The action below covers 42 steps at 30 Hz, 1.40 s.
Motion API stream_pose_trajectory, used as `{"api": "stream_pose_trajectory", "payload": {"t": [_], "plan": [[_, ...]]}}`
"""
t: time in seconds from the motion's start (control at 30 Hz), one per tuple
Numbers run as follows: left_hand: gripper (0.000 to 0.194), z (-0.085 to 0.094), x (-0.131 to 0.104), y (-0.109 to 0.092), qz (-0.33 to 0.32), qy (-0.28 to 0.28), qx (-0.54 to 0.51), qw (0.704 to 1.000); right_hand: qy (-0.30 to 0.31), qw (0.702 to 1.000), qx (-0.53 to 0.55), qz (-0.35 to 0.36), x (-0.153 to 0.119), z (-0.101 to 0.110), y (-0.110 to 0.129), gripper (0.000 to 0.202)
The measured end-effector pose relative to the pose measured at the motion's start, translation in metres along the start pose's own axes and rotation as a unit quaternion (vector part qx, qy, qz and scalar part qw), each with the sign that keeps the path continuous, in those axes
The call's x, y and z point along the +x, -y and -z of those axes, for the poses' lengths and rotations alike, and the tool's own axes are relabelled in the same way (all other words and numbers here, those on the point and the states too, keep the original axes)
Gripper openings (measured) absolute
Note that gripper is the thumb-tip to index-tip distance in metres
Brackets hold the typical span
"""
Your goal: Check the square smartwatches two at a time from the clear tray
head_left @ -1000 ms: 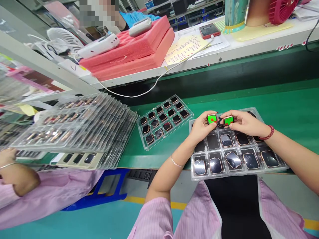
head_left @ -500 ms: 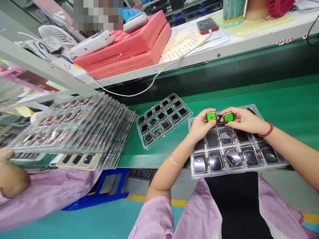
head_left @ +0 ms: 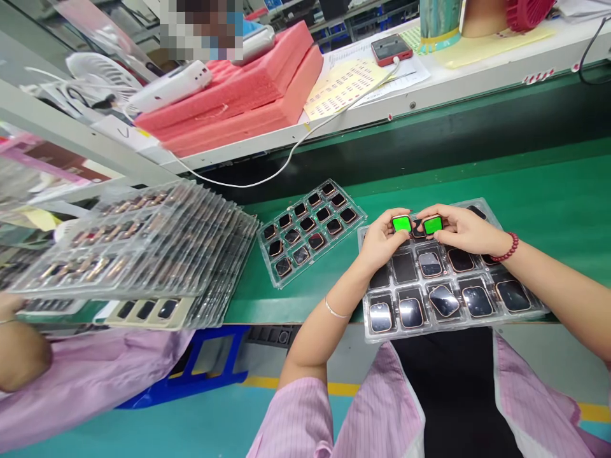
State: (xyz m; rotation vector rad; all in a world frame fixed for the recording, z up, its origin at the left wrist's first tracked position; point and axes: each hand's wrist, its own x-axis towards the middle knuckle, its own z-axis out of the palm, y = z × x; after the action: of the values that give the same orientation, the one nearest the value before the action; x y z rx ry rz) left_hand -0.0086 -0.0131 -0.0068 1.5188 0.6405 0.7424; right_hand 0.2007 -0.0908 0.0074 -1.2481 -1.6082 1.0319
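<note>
Fingers (head_left: pixel 400 238) on the left hand (head_left: pixel 382 240) are pinching the left watch (head_left: pixel 401 224), and the right hand (head_left: pixel 452 224) pinches the right watch (head_left: pixel 433 225). From my remote feed: smooth green bench (head_left: pixel 548 203), ridged stack of clear plastic trays (head_left: pixel 222 270) at nine o'clock, moulded tray (head_left: pixel 401 334) at three. Both watches sit just over that one, coppery-rimmed rounded squares, shiny glass lit solid green.
</note>
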Motion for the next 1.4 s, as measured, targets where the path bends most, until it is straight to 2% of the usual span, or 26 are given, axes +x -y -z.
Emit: {"api": "stream_pose_trajectory", "payload": {"t": [0.1,0.27,0.47,0.6,0.77,1.0,1.1,1.2,1.27,1.33,1.4], "plan": [[0.039,0.0,0.0,0.0,0.005,0.002,0.003,1.0,0.0,1.0,0.001,0.002,0.0,0.0,0.0,0.037],[0.045,0.001,0.001,0.002,-0.014,-0.008,0.01,1.0,0.013,1.0,0.006,0.01,0.0,0.001,0.0,0.047],[0.037,0.0,0.0,0.002,-0.005,-0.003,0.008,1.0,0.009,1.0,-0.001,-0.006,0.001,0.002,-0.003,0.046],[0.043,-0.001,0.001,0.003,-0.012,-0.002,0.014,1.0,0.001,1.0,-0.001,0.008,0.001,0.001,-0.004,0.051],[0.052,0.0,0.001,0.006,-0.011,0.002,0.0,1.0,0.003,1.0,0.01,-0.006,0.0,0.001,-0.006,0.054],[0.071,0.002,0.002,0.007,0.007,0.021,-0.06,0.998,-0.011,0.991,0.13,-0.041,0.0,0.001,-0.004,0.074],[0.079,0.005,0.003,0.004,0.036,0.038,-0.101,0.994,-0.026,0.975,0.201,-0.092,-0.001,0.005,-0.001,0.071],[0.069,0.009,0.006,0.0,0.089,0.061,-0.157,0.982,-0.014,0.945,0.291,-0.146,0.0,0.012,0.002,0.048],[0.065,0.012,0.009,-0.001,0.136,0.076,-0.203,0.967,0.005,0.927,0.333,-0.171,0.001,0.017,0.001,0.052],[0.071,0.015,0.012,-0.002,0.179,0.083,-0.237,0.951,0.015,0.917,0.349,-0.193,0.003,0.021,0.0,0.063],[0.076,0.017,0.014,-0.002,0.2,0.081,-0.249,0.944,0.018,0.909,0.36,-0.209,0.004,0.024,-0.003,0.065]]}}
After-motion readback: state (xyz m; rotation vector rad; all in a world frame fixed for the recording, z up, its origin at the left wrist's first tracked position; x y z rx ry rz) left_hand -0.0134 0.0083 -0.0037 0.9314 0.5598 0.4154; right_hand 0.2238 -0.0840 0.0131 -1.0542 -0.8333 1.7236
